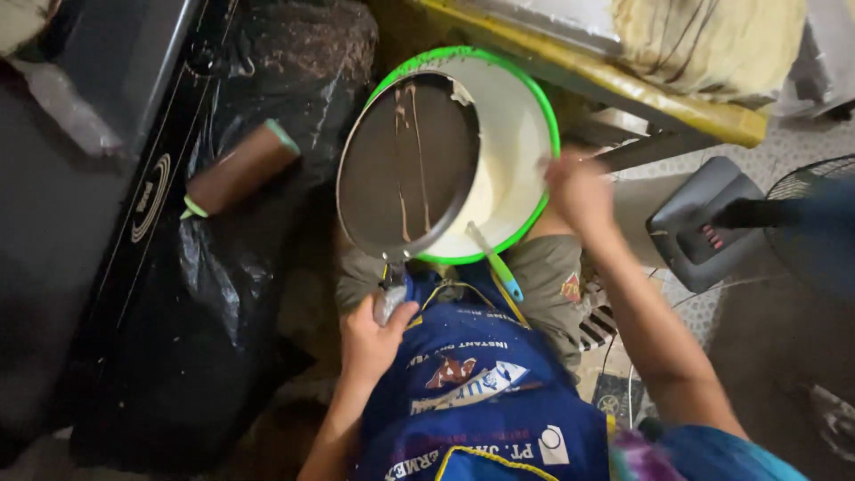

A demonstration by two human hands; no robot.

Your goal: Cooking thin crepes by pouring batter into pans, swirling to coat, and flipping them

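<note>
Gripping 1 pan (405,165) handle w/ left hand (370,343) fingers closed; right hand (579,191) blurred, grip unclear, on 1 green-rimmed bowl (525,98).

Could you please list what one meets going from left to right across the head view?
Black glossy cooktop slab → brown cylinder with green ends → dark round pan → green-rimmed white basin of batter → right hand → grey fan base → fan grille.

Blue printed apron (472,374) on lap; black plastic bag (223,267) left.
</note>
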